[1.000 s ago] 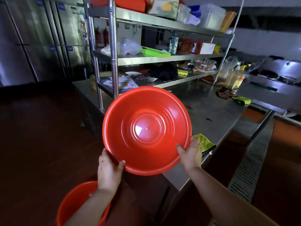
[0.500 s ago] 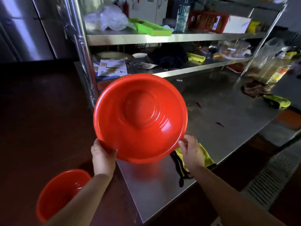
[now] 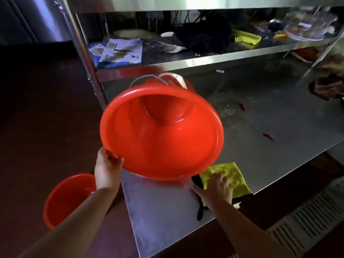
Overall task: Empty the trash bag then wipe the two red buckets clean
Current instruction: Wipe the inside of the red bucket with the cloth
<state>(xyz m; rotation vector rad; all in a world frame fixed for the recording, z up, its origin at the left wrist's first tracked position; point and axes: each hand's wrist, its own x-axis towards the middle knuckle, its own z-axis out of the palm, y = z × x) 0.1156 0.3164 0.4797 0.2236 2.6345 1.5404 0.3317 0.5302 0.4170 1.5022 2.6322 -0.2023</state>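
Steel table (image 3: 260,146) now fills more of the view. The left hand (image 3: 107,170) alone grips the rim of the tilted red bucket (image 3: 162,135); the right hand (image 3: 216,190) has let go of it and rests with spread fingers on the yellow cloth (image 3: 232,174). The second red bucket (image 3: 65,200) stands on the floor, lower left.

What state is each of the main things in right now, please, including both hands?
Red bucket: lifted, tilted, open side toward the camera, inside looks empty.
Left hand: grips the bucket's rim.
Right hand: off the bucket, fingers spread on the yellow cloth.
Yellow cloth: lying crumpled on the steel table, near its edge.
Second red bucket: upright on the floor, open.
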